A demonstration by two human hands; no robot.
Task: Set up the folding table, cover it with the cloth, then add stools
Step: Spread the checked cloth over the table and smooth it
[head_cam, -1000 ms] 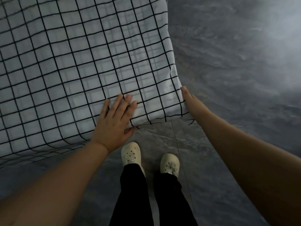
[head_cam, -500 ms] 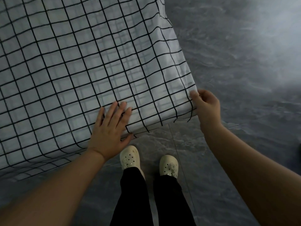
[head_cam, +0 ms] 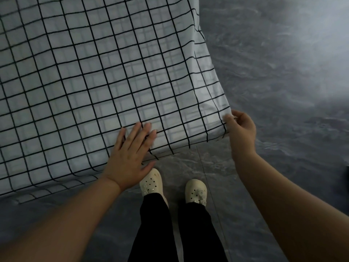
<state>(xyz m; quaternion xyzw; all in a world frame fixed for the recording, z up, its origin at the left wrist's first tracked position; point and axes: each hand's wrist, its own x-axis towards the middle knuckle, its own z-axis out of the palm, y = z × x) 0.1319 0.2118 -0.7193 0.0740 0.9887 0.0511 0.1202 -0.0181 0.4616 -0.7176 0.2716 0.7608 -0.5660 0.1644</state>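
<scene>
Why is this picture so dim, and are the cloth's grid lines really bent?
Head view: dim, greyish light, a pale glare on the floor at upper right; lines on the cloth bow partly from the wide-angle lens, partly where the right hand pinches its corner; fingertips of the left hand look smeared.

The cloth [head_cam: 94, 82] is white with a thin black grid. It lies spread flat over the table, hiding it entirely. Its near hem droops past the table's near edge. At the near right corner the cloth curves outward, pinched by the right hand [head_cam: 241, 129]. The left hand [head_cam: 130, 157] presses flat on it beside the near edge.
</scene>
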